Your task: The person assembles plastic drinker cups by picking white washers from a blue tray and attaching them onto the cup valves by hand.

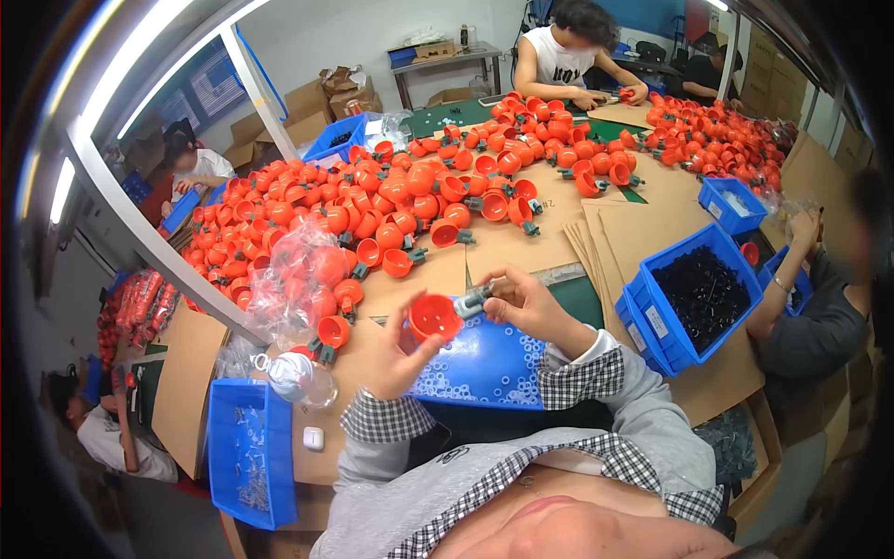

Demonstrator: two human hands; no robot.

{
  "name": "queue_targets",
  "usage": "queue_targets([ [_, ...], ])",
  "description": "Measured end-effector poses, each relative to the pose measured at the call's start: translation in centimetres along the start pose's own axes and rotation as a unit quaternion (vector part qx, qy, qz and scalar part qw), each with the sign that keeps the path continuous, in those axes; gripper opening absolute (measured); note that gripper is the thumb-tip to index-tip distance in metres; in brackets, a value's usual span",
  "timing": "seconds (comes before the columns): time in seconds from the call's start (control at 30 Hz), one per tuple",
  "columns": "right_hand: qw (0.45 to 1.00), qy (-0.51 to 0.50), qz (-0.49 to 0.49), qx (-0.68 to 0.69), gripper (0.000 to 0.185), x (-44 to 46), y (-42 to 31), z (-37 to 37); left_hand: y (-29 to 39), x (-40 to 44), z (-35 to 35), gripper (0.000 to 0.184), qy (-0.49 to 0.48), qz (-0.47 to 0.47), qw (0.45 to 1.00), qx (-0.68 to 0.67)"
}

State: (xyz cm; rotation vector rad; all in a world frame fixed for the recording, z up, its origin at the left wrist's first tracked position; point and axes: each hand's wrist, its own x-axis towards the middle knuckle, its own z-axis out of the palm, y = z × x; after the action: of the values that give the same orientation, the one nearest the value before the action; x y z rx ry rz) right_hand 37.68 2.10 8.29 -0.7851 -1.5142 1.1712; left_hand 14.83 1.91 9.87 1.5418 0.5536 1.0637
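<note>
A red plastic cup [434, 318] is held up in front of me, its open side facing me. My left hand [396, 356] grips the cup by its rim and side. At the cup's right end is a dark green fitting [473, 301] with a pale section, pinched between the fingers of my right hand [527, 306]. Beneath both hands lies a blue tray [475, 349] with many small white rings [445, 382] spread in it. Some of the tray is hidden by my hands and sleeves.
A large heap of red cups [391, 200] covers the table beyond. Blue bins stand on both sides: clear parts in the left bin [222, 447], black parts in the right bin [652, 321]. A bottle [296, 377] and white case [314, 438] sit left. Several co-workers surround the table.
</note>
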Motion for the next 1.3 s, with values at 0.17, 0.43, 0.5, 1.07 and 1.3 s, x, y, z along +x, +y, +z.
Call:
queue_targets([
  [0.17,0.978,0.043,-0.1,-0.178,0.016,0.3,-1.0,0.5,2.2,2.5,-1.5,0.061,-0.035,0.004,0.999,0.004],
  [0.43,0.944,0.103,-0.084,-0.302,0.012,0.1,-4.9,0.1,3.9,4.1,-2.0,0.065,-0.091,0.079,0.988,0.096],
  [0.5,0.939,0.109,-0.117,-0.303,0.012,0.4,-4.5,0.4,4.5,4.1,-1.9,0.065,-0.09,0.048,0.992,0.069],
  [1.07,0.898,0.082,-0.246,-0.356,0.015,0.0,-5.1,0.6,3.3,4.0,-2.8,0.066,-0.083,-0.004,0.996,0.008],
  [1.3,0.945,0.101,-0.182,-0.253,0.021,-0.6,-5.4,1.1,3.6,3.8,-1.9,0.061,-0.084,-0.001,0.996,0.004],
])
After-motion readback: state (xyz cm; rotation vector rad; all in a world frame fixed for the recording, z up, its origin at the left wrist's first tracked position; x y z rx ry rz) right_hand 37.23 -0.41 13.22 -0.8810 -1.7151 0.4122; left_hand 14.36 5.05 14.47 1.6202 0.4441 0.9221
